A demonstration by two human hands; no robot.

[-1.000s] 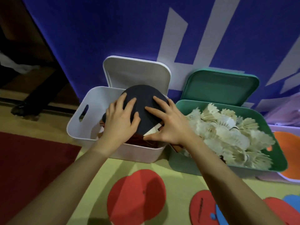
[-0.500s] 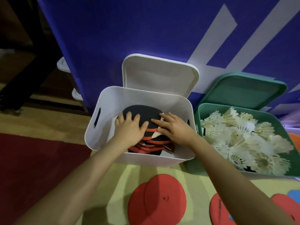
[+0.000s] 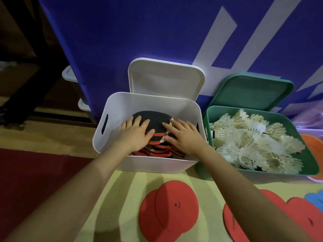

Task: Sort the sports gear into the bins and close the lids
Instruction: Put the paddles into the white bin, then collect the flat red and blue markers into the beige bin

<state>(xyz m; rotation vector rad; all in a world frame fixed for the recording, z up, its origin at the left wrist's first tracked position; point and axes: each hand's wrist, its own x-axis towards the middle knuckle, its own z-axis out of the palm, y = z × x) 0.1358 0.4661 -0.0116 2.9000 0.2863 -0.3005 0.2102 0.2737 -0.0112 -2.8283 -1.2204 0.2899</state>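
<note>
A white bin (image 3: 157, 165) stands open on the floor, its white lid (image 3: 166, 79) leaning upright against the banner behind it. Inside lies a stack of table tennis paddles with red edges, topped by a black-faced paddle (image 3: 153, 119). My left hand (image 3: 134, 134) lies flat on the left of that top paddle, fingers spread. My right hand (image 3: 183, 136) lies flat on its right side, fingers also apart. To the right, a green bin (image 3: 208, 123) is full of white shuttlecocks (image 3: 253, 138), with its green lid (image 3: 253, 91) propped open behind.
Two overlapping red foam discs (image 3: 169, 212) lie on the yellow floor in front of the white bin, with more red discs (image 3: 236, 222) and a blue disc (image 3: 316, 196) at right. An orange piece (image 3: 312, 145) sits beyond the green bin. A blue banner (image 3: 139, 32) backs the bins; a red mat (image 3: 35, 172) lies left.
The black paddle went from tilted above the bin's rim down flat onto the stack inside. Both hands followed it down and now rest spread on top of it.
</note>
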